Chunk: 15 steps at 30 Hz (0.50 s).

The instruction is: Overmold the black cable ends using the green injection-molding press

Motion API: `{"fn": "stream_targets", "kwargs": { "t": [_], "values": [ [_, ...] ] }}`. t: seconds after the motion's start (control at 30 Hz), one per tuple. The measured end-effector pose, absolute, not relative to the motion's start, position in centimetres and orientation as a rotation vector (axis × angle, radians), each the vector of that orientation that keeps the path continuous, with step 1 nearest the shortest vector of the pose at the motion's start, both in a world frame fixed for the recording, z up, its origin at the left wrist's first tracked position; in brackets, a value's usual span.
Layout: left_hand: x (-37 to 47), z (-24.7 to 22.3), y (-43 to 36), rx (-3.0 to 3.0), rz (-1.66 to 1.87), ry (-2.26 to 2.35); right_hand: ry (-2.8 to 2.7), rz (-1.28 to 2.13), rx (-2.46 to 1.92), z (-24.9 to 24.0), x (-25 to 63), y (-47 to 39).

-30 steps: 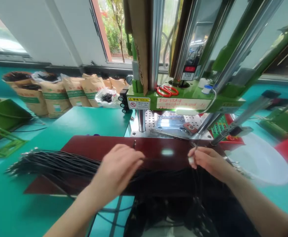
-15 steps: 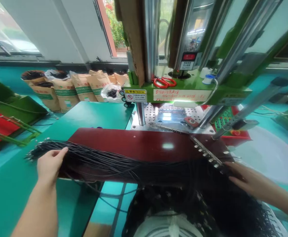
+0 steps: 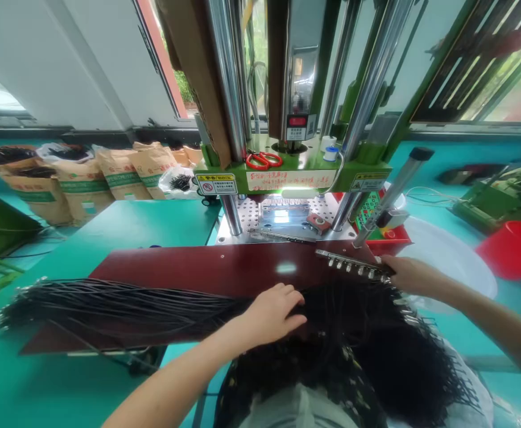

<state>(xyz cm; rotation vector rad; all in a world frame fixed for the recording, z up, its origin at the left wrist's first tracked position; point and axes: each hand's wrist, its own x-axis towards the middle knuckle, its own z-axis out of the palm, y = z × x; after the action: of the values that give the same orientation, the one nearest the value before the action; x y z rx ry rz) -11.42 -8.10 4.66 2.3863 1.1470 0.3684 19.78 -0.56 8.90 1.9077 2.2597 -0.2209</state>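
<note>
A long bundle of black cables (image 3: 131,303) lies along the dark red board (image 3: 189,264), metal ends at the far left. My left hand (image 3: 276,312) is over the bundle near the middle of the board, fingers apart and holding nothing visible. At the board's right end, my right hand (image 3: 401,274) grips the end of a metal strip (image 3: 350,264) with several small metal fittings along it. Below that hand, a dark mass of cables (image 3: 407,356) hangs over the right side.
A green press (image 3: 296,160) stands behind the board, with red scissors (image 3: 264,160) on it. Its bed holds a metal mould (image 3: 282,215) and another strip (image 3: 281,236). Paper sacks (image 3: 86,184) stand at back left; a red bucket (image 3: 514,249) is at right.
My left hand has left the cable ends at the left and moved right to the middle. My right hand has turned the metal strip closer to level. The view has shifted right.
</note>
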Motion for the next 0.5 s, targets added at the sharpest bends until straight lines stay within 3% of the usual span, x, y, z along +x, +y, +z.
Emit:
{"fn": "stream_targets", "kwargs": {
  "t": [0.2, 0.37, 0.5],
  "values": [
    [-10.1, 3.4, -7.1, 2.255, 0.390, 1.138, 2.387, -0.033, 1.971, 10.3, 17.3, 1.0],
    [-10.2, 2.8, -3.9, 1.624, 0.409, 1.058, 2.768, -0.320, 1.981, 10.5, 14.3, 4.9],
    [-8.9, 2.1, -1.4, 1.237, 0.304, 0.814, 2.727, -0.490, 2.030, 9.8, 11.2, 9.7]
  ]
}}
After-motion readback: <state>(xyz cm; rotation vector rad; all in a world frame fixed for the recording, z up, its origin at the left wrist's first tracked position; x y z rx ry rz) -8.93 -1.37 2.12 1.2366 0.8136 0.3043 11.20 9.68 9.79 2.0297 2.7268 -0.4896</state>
